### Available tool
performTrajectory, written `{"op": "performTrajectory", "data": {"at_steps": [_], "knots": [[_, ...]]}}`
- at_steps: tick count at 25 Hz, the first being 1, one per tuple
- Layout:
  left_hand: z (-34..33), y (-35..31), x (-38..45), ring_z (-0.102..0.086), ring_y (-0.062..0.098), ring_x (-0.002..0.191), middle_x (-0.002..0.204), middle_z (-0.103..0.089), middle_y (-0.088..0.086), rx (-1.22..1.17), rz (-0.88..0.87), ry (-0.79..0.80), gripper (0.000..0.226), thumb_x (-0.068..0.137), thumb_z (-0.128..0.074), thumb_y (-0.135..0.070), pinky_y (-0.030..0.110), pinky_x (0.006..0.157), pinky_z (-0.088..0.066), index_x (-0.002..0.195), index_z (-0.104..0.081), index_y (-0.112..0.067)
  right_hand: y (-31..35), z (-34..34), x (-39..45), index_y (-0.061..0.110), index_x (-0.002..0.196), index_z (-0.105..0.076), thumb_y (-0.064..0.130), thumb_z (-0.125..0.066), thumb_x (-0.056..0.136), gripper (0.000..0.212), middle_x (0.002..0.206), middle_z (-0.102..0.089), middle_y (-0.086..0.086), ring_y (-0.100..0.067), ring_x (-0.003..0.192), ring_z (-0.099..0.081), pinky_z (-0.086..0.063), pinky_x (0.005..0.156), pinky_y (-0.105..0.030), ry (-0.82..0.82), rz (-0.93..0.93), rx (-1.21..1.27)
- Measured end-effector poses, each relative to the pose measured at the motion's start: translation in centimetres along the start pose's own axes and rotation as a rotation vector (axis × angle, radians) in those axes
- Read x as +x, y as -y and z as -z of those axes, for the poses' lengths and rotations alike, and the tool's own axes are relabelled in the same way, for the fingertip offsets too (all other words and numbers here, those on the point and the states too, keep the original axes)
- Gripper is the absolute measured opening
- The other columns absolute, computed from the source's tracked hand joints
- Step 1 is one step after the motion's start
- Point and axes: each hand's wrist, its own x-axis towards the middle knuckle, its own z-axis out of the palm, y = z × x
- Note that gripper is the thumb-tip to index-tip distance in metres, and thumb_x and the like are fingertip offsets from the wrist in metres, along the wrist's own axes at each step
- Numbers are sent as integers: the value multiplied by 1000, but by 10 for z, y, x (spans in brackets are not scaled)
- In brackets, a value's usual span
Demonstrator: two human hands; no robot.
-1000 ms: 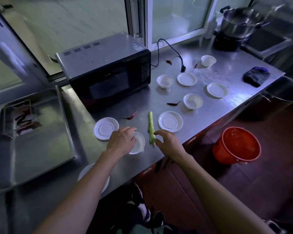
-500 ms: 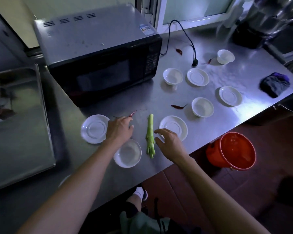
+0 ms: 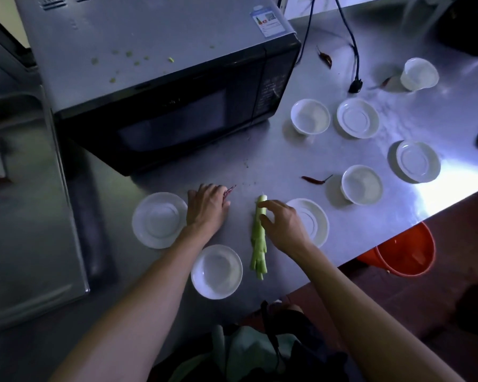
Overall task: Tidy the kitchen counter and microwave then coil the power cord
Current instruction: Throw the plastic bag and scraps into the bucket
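Note:
A black microwave (image 3: 155,86) stands at the back left of the steel counter (image 3: 282,161), with green crumbs (image 3: 127,55) on its top. Its black power cord (image 3: 351,42) trails loose over the counter and ends in a plug (image 3: 355,85). My left hand (image 3: 207,208) lies in front of the microwave, and its curled fingers pinch a red chili (image 3: 230,190) whose tip pokes out. To the right, my right hand (image 3: 284,224) pinches the upper part of a green vegetable stalk (image 3: 258,244) that lies flat on the counter.
White saucers (image 3: 159,220) (image 3: 358,118) (image 3: 418,161) and bowls (image 3: 217,271) (image 3: 311,117) (image 3: 362,184) (image 3: 418,74) are scattered about. More chilies (image 3: 316,180) (image 3: 325,57) (image 3: 382,83) lie loose. A steel tray (image 3: 25,216) is at the left, an orange bucket (image 3: 406,249) below the counter edge.
My left hand left the near bowl and moved forward to the red chili. My right hand slid up the green stalk. My head has leaned closer to the counter.

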Motion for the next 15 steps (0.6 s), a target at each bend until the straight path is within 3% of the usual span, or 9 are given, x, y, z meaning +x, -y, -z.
{"op": "performTrajectory", "data": {"at_steps": [7,11,15], "knots": [[-10,-18,5,-56,24,102,96,-68,-5,-73,118,-44,7,85,-65,-23,41,84,-33,91,-65,-25,-37,26,18,16,118,-69,10,-59,93,27,121,-68,-1,-23,96,-66,-45,73,-26,-22,57,70],[-4,-59,12,-58,24,99,95,-69,-7,-130,129,-107,9,85,-66,-19,42,84,-37,93,-67,-25,-70,57,43,13,127,-63,13,-56,96,32,132,-62,-4,-26,115,-61,-51,90,-37,-7,24,42],[-5,-103,23,-58,20,97,94,-68,-10,-148,85,-106,10,85,-67,-19,39,83,-37,93,-67,-26,-98,80,70,11,128,-62,13,-54,96,33,131,-62,-8,-31,118,-57,-51,92,-42,-18,12,-40]]}}
